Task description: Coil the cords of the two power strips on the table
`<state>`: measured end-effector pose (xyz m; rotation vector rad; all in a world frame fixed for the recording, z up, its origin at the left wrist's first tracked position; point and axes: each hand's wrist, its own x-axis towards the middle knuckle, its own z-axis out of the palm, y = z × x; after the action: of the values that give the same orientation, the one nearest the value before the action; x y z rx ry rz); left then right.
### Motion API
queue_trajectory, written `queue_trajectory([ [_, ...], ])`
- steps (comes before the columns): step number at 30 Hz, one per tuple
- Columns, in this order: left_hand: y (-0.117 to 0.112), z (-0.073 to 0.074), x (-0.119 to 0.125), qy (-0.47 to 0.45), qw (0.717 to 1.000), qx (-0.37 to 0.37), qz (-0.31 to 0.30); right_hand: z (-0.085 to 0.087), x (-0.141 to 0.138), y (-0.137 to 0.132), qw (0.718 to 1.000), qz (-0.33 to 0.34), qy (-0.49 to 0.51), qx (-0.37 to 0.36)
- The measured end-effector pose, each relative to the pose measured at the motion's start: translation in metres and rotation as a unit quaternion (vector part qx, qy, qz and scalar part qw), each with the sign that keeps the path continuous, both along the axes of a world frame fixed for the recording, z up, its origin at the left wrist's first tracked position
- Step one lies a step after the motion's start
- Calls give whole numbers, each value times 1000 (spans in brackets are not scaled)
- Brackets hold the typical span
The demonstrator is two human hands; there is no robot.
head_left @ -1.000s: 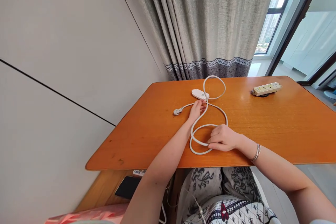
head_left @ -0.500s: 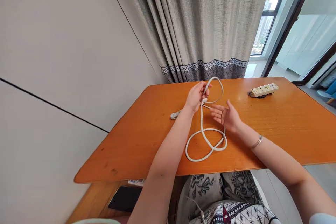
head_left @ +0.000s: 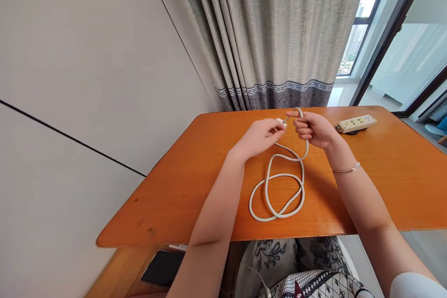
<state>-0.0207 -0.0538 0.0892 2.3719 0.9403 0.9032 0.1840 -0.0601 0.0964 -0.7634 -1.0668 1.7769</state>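
A white cable [head_left: 268,195] lies in loose loops on the table, and one stretch of it rises to my hands. My right hand [head_left: 314,129] is closed round that raised stretch, with the index finger pointing left along it. Just to the left, the fingers of my left hand [head_left: 263,136] pinch the cable's white plug [head_left: 282,122], which they partly cover. The plug's exact shape cannot be made out. Both hands are held over the far part of the table, close together but apart.
A cream power strip [head_left: 358,123] lies on the wooden table [head_left: 181,186] at the right rear. Beyond the far edge hangs a grey curtain [head_left: 279,32]. A dark phone [head_left: 162,267] lies on a lower wooden surface at the left front.
My right hand, open before, has moved up and closed on the cable. My left hand has let go of the raised loop and now pinches the plug. The loop has dropped lower.
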Motion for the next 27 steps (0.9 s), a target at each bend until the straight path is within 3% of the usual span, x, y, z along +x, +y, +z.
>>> queue_trajectory([
  [3,16,-10,-4,-93,991,51,79,14,1,-28,969,31,-189,155],
  [5,23,-17,-2,-96,991,66,60,22,0,-44,910,6,-293,292],
  [8,22,-19,3,-86,996,28,-6,26,3,-58,816,-114,-368,431],
  [11,10,-12,7,-91,988,-102,-76,24,12,-55,767,-263,-355,466],
  [15,-5,-3,9,-177,930,-276,-165,15,29,-29,739,-407,-292,450],
  [17,-10,2,8,-260,896,-308,-186,10,36,-15,748,-424,-285,424],
  [19,-15,8,6,-356,863,-317,-168,4,38,-4,792,-386,-285,377],
  [23,-22,26,3,-534,786,-305,-65,-7,24,2,927,-205,-215,231],
  [25,-21,32,2,-594,750,-290,-20,-13,10,0,965,-133,-157,161],
  [27,-17,35,-1,-624,734,-269,20,-18,-4,-3,987,-85,-98,98],
])
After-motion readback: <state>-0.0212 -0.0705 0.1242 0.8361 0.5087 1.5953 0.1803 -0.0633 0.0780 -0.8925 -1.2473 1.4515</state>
